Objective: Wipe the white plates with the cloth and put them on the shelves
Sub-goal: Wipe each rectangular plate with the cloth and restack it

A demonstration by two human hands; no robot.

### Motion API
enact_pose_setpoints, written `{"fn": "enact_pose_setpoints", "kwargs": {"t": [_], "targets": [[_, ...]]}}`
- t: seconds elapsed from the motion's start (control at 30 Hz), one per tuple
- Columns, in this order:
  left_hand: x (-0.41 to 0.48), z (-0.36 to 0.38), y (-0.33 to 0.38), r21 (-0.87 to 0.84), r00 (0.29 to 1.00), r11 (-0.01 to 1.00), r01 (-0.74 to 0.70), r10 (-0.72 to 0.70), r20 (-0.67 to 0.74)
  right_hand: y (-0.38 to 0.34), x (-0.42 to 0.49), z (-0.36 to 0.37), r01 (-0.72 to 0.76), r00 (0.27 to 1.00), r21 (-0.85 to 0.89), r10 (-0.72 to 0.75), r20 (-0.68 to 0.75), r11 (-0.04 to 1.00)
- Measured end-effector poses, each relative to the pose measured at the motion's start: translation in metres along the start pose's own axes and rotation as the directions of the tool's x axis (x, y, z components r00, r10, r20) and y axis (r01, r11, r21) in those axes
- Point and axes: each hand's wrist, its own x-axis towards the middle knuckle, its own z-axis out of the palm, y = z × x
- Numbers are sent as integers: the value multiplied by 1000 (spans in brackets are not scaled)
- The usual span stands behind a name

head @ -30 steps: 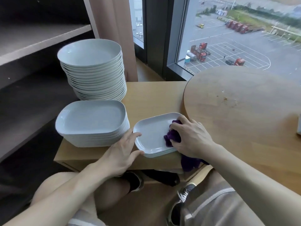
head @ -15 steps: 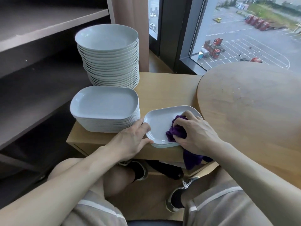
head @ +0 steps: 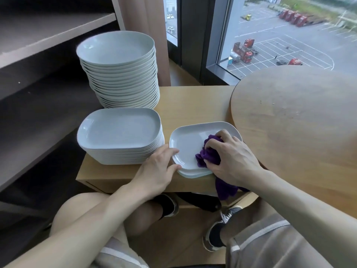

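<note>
**Purple cloth pressed onto the near plate**

At the far left we see the dark shelves (head: pixel 48 35). Beside them, on the low wooden table (head: pixel 193 105), stands a tall stack of round plates (head: pixel 117 55), with a lower stack of squarish plates (head: pixel 119 132) in front of it. Our left hand (head: pixel 156 167) pinches the left rim of the single plate (head: pixel 189 144) between thumb and curled fingers. That plate lies at the table's near edge on another like it. Our right hand (head: pixel 233 159) curls round the bunched cloth (head: pixel 209 153) and presses it onto the plate, one end hanging over the edge. The round table (head: pixel 289 122) lies at the right.
</note>
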Motion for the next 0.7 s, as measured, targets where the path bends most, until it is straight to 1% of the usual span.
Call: {"fn": "enact_pose_setpoints", "kwargs": {"t": [0.13, 0.2, 0.27, 0.33, 0.4, 0.47, 0.57, 0.7], "targets": [[-2, -3, 2, 141, 996, 987, -75, 81, -37, 1, 0, 1, 2, 999, 50, 0, -45, 999], [-3, -6, 4, 141, 990, 985, -105, 117, -80, 0, -1, 1, -2, 997, 84, 9, -81, 996], [-4, -7, 7, 61, 983, 993, -104, 112, -148, -1, -2, 2, 0, 993, 105, 12, -114, 995], [-3, -7, 15, -103, 976, 991, -80, 57, -211, -3, -2, 1, 15, 990, 129, 4, -142, 992], [-2, -8, 26, -279, 963, 958, -61, -17, -269, -5, -2, -2, 36, 988, 150, -13, -153, 988], [-3, -12, 33, -377, 943, 924, -60, -71, -324, -9, -3, -4, 91, 986, 147, -69, -151, 985], [-4, -20, 39, -332, 917, 940, -80, -61, -393, -16, -6, -7, 184, 975, 94, -170, -142, 978], [-5, -36, 43, -262, 891, 959, -108, -23, -453, -21, -7, -10, 237, 962, 48, -228, -152, 970]]}}
